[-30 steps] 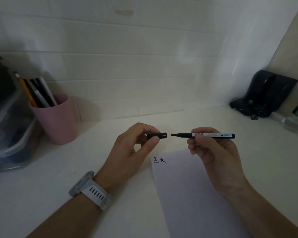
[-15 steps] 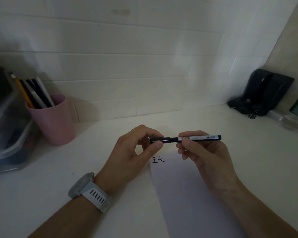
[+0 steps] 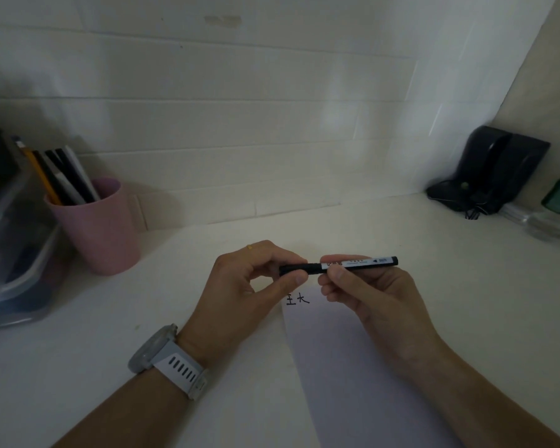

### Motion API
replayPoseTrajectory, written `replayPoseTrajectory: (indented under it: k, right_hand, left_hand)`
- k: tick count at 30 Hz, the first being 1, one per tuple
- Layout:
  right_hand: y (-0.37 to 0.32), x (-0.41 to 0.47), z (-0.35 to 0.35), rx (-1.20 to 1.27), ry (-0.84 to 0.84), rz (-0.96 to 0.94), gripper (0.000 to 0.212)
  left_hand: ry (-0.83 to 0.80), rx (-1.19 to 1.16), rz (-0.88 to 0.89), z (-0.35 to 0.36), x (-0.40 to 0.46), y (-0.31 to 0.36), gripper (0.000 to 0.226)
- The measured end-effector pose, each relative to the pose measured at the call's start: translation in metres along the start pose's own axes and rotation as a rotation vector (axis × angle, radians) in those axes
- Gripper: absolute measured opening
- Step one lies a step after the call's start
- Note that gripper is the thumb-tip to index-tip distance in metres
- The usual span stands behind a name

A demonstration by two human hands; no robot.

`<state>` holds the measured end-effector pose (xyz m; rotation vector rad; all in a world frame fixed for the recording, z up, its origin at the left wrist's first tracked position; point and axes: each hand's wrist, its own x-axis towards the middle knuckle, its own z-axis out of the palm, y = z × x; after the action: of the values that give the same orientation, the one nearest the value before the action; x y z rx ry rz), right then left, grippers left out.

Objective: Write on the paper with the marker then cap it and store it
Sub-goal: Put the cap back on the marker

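Cap now seated, apparently; pink cup holds pens.

Left hand and right hand raised close together at centre, knuckles outward, thumbs and forefingers pinched shut in a fine grip. Forearms angled in from the near corners. Pale watch strapped round the left wrist.

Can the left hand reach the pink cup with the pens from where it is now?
Probably yes. The left hand, its grip on the black cap of the marker, has bare white desk between it and the pink plastic cup. Nothing stands between them.
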<state>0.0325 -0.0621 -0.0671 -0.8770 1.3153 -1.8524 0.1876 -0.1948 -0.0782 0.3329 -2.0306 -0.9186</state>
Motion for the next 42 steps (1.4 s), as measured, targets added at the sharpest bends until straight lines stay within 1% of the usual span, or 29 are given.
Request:
replayPoseTrajectory:
  k: [8,11,14,18,20,22,24,26,28,30,32,37,40,42]
  right_hand:
    - [0.0,0.001,0.003,0.025,0.011,0.017,0.023]
    - [-0.01,0.002,0.006,0.087,0.025,0.017,0.027]
    - [-0.031,0.001,0.018,0.149,0.05,-0.017,0.029]
    - [-0.069,-0.01,0.046,0.067,-0.013,-0.09,0.031]
    - [-0.084,-0.02,0.066,0.012,-0.05,-0.119,0.028]
    - [-0.088,-0.03,0.09,-0.006,-0.043,-0.127,0.024]
    - [-0.082,-0.038,0.113,-0.034,-0.013,-0.128,0.02]
    - [-0.071,-0.042,0.142,-0.072,0.0,-0.128,0.017]
    - [-0.058,-0.041,0.176,-0.134,-0.004,-0.152,0.017]
    - [-0.052,-0.033,0.207,-0.199,0.0,-0.224,0.018]
    - [-0.048,-0.023,0.243,-0.249,-0.004,-0.342,0.021]
    - [-0.055,0.011,0.302,-0.444,0.07,-0.639,0.037]
    - [-0.052,0.033,0.312,-0.612,0.06,-0.729,0.05]
    - [-0.046,0.046,0.312,-0.724,0.049,-0.756,0.059]
  left_hand:
    - [0.023,0.044,-0.006,0.002,0.002,0.002,0.012]
    - [0.056,0.073,-0.01,0.003,0.001,0.009,0.015]
    - [0.119,0.142,0.043,-0.001,0.001,0.026,0.022]
    - [0.225,0.095,0.049,-0.022,-0.004,0.057,0.023]
    - [0.266,0.079,0.04,-0.04,-0.013,0.07,0.021]
    - [0.282,0.084,-0.015,-0.063,-0.026,0.078,0.026]
    - [0.295,0.078,-0.107,-0.086,-0.047,0.076,0.032]
    - [0.36,0.028,-0.24,-0.109,-0.073,0.063,0.038]
    - [0.46,-0.01,-0.425,-0.132,-0.099,0.047,0.04]
    - [0.478,0.051,-0.579,-0.147,-0.113,0.033,0.035]
    - [0.457,0.157,-0.646,-0.161,-0.125,0.023,0.03]
    - [0.397,0.209,-0.618,-0.165,-0.126,0.018,0.029]
    - [0.412,0.176,-0.601,-0.165,-0.126,0.017,0.029]
    - [0.427,0.158,-0.591,-0.167,-0.126,0.016,0.03]
